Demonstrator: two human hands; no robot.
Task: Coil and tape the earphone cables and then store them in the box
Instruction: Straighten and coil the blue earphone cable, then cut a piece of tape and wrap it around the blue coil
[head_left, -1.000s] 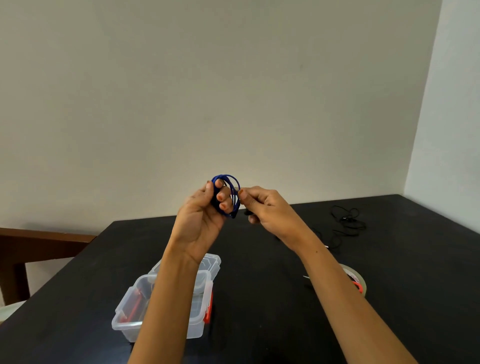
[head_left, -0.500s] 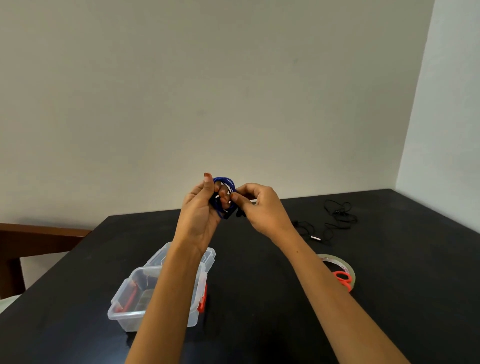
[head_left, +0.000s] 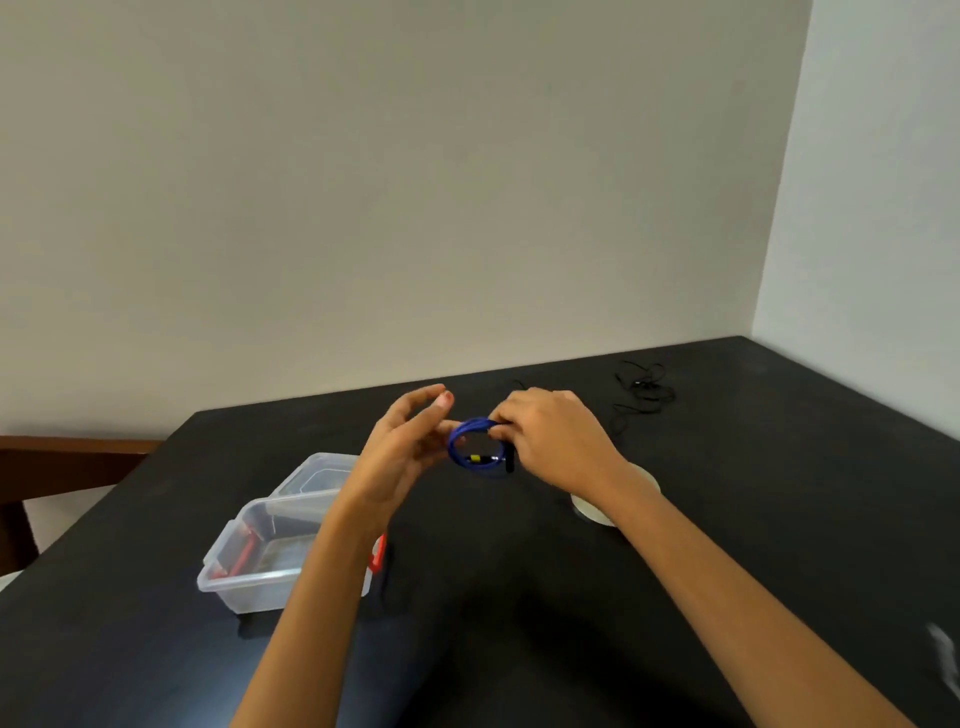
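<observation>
Lowered from chest height, your left hand (head_left: 400, 457) is loosening, fingers spread, beside the open box (head_left: 270, 551), while your right hand (head_left: 550, 441) is pinching the blue earphone coil (head_left: 475, 449) above the table, needing tape (head_left: 589, 512) next.

Blue coiled cable (head_left: 475, 451), black table (head_left: 571, 597), clear box (head_left: 260, 561) with red clips.

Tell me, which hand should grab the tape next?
Probably the right hand: the tape roll lies just under its wrist. But it now pinches the blue coil, so the left hand, open beside it, would need to take the coil first.
</observation>
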